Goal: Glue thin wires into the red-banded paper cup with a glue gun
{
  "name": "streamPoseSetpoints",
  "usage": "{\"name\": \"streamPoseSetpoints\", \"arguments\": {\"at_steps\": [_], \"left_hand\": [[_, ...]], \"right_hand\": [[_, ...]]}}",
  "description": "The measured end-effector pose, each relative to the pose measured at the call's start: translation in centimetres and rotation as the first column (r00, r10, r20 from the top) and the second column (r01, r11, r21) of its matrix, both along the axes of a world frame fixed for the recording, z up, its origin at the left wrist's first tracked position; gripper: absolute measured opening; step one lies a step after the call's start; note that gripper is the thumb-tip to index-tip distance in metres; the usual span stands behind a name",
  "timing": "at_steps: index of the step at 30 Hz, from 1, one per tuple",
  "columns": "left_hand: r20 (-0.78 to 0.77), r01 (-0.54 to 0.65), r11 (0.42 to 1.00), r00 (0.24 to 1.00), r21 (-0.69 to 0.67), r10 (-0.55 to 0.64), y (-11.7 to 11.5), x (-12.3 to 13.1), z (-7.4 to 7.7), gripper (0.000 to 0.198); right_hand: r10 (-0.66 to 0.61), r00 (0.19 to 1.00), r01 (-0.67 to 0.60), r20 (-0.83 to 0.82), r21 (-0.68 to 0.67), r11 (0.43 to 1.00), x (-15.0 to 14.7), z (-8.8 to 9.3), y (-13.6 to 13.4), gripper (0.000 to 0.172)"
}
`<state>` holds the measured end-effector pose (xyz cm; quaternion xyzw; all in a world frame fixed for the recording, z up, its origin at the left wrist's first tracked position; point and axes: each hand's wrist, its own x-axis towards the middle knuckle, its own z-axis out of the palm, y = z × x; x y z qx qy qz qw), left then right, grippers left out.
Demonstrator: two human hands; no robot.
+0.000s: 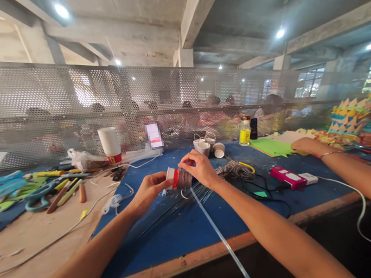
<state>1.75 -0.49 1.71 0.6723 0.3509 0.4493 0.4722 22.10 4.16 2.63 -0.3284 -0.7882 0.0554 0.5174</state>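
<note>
My left hand (151,189) grips the white rim end of a paper cup (178,178) that lies on its side above the blue mat (193,231). The cup has a red band and a grey wrapped part. My right hand (200,167) pinches the cup from above on its right side, fingers curled over it. A long translucent stick (223,241) runs from under the cup toward the near table edge. Thin wires lie on the mat below the cup.
A stack of paper cups (110,144), scissors (41,195) and pencils lie at left. Small cups (208,147), a yellow bottle (245,132), green paper (271,146), a pink box (288,176) and cables lie at right. Another person's arms (353,173) reach in from the right. A perforated screen stands behind.
</note>
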Motion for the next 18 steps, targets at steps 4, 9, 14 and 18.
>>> {"name": "streamPoseSetpoints", "arguments": {"at_steps": [4,9,14,18], "left_hand": [[0.003,0.004,1.000,1.000,0.008,-0.004,0.02,-0.12,-0.04,0.027],[-0.013,0.014,0.999,1.000,0.030,-0.014,0.10,-0.27,-0.13,0.025],[-0.023,0.021,0.998,1.000,0.054,-0.020,0.26,-0.31,-0.26,0.025],[-0.025,0.018,0.998,1.000,0.060,-0.017,0.32,-0.33,-0.27,0.024]], "right_hand": [[-0.005,1.000,0.005,0.003,-0.004,1.000,-0.03,0.15,-0.15,0.011],[-0.004,1.000,0.004,0.014,-0.006,1.000,0.05,0.04,-0.05,0.012],[-0.004,1.000,0.004,0.023,-0.013,1.000,0.13,-0.09,0.00,0.013],[0.002,1.000,-0.002,0.013,-0.009,1.000,0.11,-0.02,-0.08,0.013]]}}
